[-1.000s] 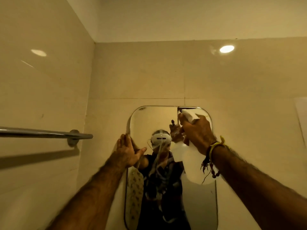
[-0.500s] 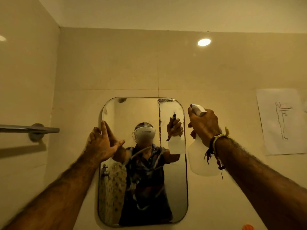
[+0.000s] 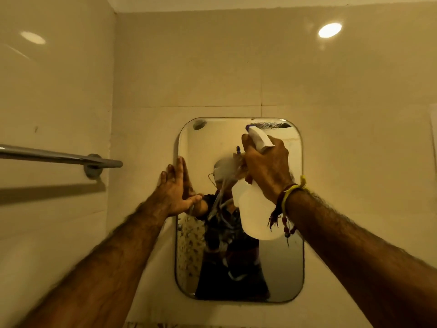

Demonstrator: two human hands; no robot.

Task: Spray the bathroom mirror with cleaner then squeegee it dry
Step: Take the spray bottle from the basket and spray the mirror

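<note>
A rounded rectangular mirror (image 3: pixel 279 268) hangs on the beige tiled wall ahead. My right hand (image 3: pixel 267 166) grips the neck of a white translucent spray bottle (image 3: pixel 255 214), held upright in front of the mirror's upper middle, its nozzle pointing up and left at the glass. My left hand (image 3: pixel 175 190) is flat with fingers spread, pressed against the mirror's left edge. The glass reflects a person with a white headset, partly hidden behind the bottle. No squeegee is in view.
A chrome towel bar (image 3: pixel 59 157) sticks out from the left wall at hand height. A sheet of paper (image 3: pixel 434 138) shows at the right edge of the wall. A ceiling light glare (image 3: pixel 329 30) sits on the upper tiles.
My right hand has brought the spray bottle from beside the mirror's right edge back in front of the glass. The view has shifted left. My left hand stays on the mirror's left edge.
</note>
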